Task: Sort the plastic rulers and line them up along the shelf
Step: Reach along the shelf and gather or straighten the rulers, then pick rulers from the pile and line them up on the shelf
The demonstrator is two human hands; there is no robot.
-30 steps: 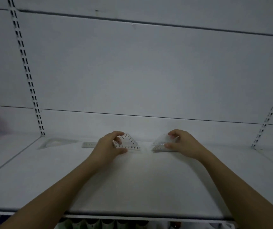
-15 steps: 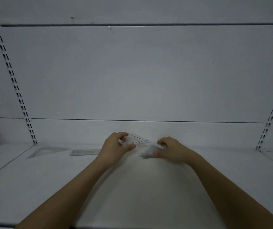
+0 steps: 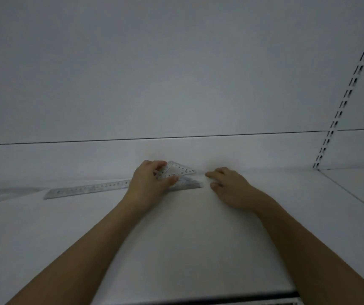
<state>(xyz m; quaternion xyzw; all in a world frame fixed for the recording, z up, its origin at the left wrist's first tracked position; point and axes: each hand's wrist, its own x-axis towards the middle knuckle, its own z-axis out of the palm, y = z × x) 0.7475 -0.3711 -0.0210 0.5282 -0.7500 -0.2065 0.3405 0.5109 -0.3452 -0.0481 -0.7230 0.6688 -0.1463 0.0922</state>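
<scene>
- Near edge: the front lip of the white metal shelf [image 3: 176, 249] runs along the bottom of the view, a dark gap under it at lower right. Both bare forearms come in over this edge, cut off at the frame.
- Wide bare band of shelf surface between the front lip and the hands; more open surface to the right, up to a seam where the next shelf panel begins.
- Left hand [image 3: 147, 183]: fingers curled, thumb in front, pinching a small clear plastic triangular set square with black numerals [image 3: 180, 170]. It is tilted up off the shelf, its far corner pointing right.
- Right hand [image 3: 229, 186]: fingers loosely curled, tips resting on the shelf at the right end of a second clear plastic piece lying flat [image 3: 187, 183]. Whether they pinch it or only touch it cannot be told; its outline is blurred.
- Left of the left hand: a long clear straight plastic ruler [image 3: 88, 189] lies flat, roughly parallel with the back wall, its right end hidden behind the hand.
- Far left: a larger clear plastic triangle [image 3: 2, 194], faint, cut by the frame edge.
- Far: white back panel [image 3: 176, 84] with a horizontal seam; slotted upright rail [image 3: 350, 84] at right, a bit of another at left edge.
</scene>
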